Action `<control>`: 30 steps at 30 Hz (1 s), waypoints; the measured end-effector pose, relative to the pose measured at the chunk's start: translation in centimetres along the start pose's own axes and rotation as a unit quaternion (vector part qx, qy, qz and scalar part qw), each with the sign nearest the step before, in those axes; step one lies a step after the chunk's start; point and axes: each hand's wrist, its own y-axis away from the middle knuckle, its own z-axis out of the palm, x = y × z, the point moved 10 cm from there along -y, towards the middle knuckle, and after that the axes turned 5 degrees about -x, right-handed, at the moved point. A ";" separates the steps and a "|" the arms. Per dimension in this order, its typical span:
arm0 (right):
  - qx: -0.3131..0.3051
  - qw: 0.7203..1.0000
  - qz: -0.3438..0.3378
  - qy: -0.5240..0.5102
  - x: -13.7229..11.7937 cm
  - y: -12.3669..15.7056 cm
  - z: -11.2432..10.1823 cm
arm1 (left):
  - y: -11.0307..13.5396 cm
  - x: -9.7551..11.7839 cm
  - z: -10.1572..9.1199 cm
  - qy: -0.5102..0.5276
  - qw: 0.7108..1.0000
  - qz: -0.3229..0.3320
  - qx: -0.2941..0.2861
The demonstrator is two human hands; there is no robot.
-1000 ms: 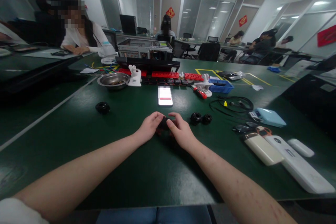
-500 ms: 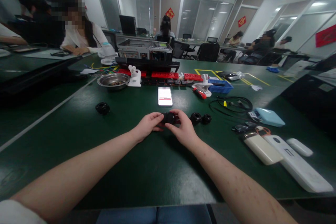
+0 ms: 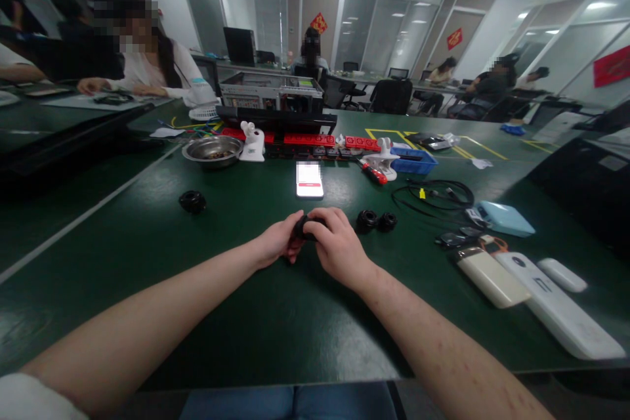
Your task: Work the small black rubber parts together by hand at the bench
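Just above the table, my left hand (image 3: 279,241) and my right hand (image 3: 340,248) are both closed on one black round part (image 3: 300,227). My left fingers grip its left end, while the right thumb and fingers wrap over its right side and hide most of it. Beyond my right hand, two black ringed parts (image 3: 367,220) with open centres lie side by side. Another black ringed part (image 3: 192,202) rests to the left, apart from my hands. Past the hands, a phone (image 3: 310,180) lies with its screen lit.
Farther back are a metal bowl (image 3: 213,151) with small pieces, a red-handled screwdriver (image 3: 375,174) and a blue tray (image 3: 413,162). Coiled black cables (image 3: 433,195), a light-blue box (image 3: 504,218) and a long white device (image 3: 566,308) lie to the right. A co-worker (image 3: 147,65) sits at the far left.
My right hand has turned over the black part and now covers more of it. The part has shifted slightly left and tilted. The ringed parts on the table have not moved.
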 end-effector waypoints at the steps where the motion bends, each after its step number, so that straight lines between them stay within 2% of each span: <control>1: -0.002 1.000 0.007 -0.022 0.0 0.0 0.0 | 0.0 -0.1 0.0 -0.008 1.000 -0.004 -0.004; 5: 0.025 0.988 0.061 -0.139 0.9 0.4 0.1 | 0.4 0.3 0.2 -0.052 0.999 0.009 0.000; 8: 0.059 0.972 0.166 -0.156 3.8 1.2 0.3 | 0.5 0.6 0.2 -0.070 0.997 0.025 0.015; 10: 0.020 0.959 0.241 -0.150 5.8 1.7 1.4 | 0.7 1.6 -0.3 -0.101 0.992 0.074 0.036; 12: -0.045 0.952 0.266 -0.144 6.7 1.7 2.4 | 0.9 2.8 -0.8 -0.148 0.978 0.134 0.057; 15: -0.073 0.972 0.190 -0.121 5.4 0.8 1.9 | 1.1 3.5 -1.7 -0.188 0.964 0.172 0.081; 19: -0.064 0.996 0.056 -0.034 2.2 -0.1 0.2 | 0.7 3.1 -2.7 -0.181 0.967 0.145 0.105; 22: -0.014 0.999 0.038 -0.003 1.7 -0.1 -1.1 | 0.1 2.4 -3.1 -0.154 0.976 0.103 0.112; 24: 0.046 0.995 0.078 -0.049 2.6 0.1 -2.2 | -0.1 2.3 -3.3 -0.139 0.980 0.092 0.111; 26: 0.106 0.965 0.173 -0.164 4.9 0.9 -2.4 | -0.1 2.5 -3.4 -0.136 0.979 0.097 0.112; 27: 0.125 0.933 0.233 -0.244 6.3 1.5 -1.8 | 0.0 2.6 -3.4 -0.139 0.978 0.106 0.114; 28: 0.133 0.888 0.291 -0.331 7.4 2.2 -0.7 | 0.1 2.7 -3.3 -0.144 0.976 0.116 0.114; 30: 0.105 0.780 0.372 -0.492 8.2 3.2 2.4 | 0.3 2.9 -3.0 -0.155 0.972 0.140 0.106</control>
